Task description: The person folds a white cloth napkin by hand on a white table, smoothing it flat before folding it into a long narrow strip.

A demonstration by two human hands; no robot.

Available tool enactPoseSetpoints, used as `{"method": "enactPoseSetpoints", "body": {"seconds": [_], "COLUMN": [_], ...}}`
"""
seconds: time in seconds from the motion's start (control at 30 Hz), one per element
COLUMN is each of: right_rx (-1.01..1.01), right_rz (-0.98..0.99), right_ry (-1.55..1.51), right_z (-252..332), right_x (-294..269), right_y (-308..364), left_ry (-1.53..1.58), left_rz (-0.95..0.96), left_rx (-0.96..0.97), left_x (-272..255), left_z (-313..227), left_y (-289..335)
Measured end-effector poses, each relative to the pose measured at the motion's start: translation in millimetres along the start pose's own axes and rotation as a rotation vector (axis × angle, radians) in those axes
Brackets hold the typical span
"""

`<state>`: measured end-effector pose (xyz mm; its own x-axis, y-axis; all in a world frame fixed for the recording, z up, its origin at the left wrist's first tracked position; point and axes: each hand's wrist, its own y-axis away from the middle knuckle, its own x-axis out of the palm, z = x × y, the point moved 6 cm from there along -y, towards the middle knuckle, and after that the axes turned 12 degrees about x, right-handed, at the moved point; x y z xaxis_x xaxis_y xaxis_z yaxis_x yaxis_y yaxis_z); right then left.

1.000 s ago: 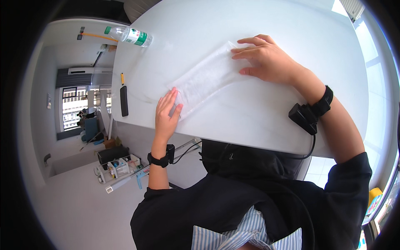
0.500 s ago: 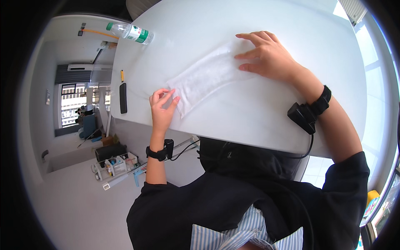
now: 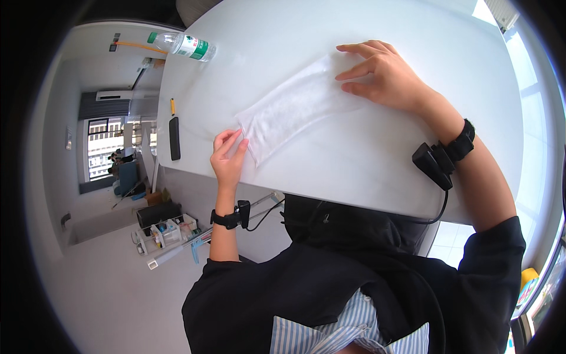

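Note:
A thin, slightly see-through white wipe (image 3: 295, 106) is stretched out slantwise on the white table (image 3: 330, 159), with small wrinkles along it. At its near left end, my left hand (image 3: 227, 154) pinches the edge between thumb and fingertips. My right hand (image 3: 386, 76) rests at the far right end, fingers spread apart, the fingertips on or just over the wipe's edge. Whether those fingertips press on it I cannot tell. Both wrists wear black straps with a small black box.
A clear bottle (image 3: 186, 46) with a green cap lies on its side at the table's far left. Below it are a yellow-and-black stick (image 3: 173, 107) and a long black bar (image 3: 174, 138). Left of the table, a white basket (image 3: 168, 235) of supplies stands lower down.
My left thumb and fingers have drawn closer together on the wipe's edge. My right hand has shifted slightly to the right, and the wipe lies a little flatter.

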<state>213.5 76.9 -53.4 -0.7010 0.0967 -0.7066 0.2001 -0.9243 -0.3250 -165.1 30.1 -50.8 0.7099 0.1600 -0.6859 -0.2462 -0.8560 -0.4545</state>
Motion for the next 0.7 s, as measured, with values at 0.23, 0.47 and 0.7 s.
{"method": "enactPoseSetpoints", "body": {"seconds": [0.23,0.47,0.7], "right_rx": [0.009,-0.006,0.088], "right_rz": [0.022,-0.018,0.048], "right_ry": [0.034,-0.013,-0.118], "right_z": [2,-2,-3], "right_x": [1,3,-1], "right_y": [0,-2,-7], "left_ry": [-0.122,-0.06,-0.171], "left_rz": [0.088,0.054,0.0], "left_rx": [0.036,-0.004,0.027], "left_x": [7,4,-1], "left_z": [-5,10,1], "left_y": [-1,-1,-3]}}
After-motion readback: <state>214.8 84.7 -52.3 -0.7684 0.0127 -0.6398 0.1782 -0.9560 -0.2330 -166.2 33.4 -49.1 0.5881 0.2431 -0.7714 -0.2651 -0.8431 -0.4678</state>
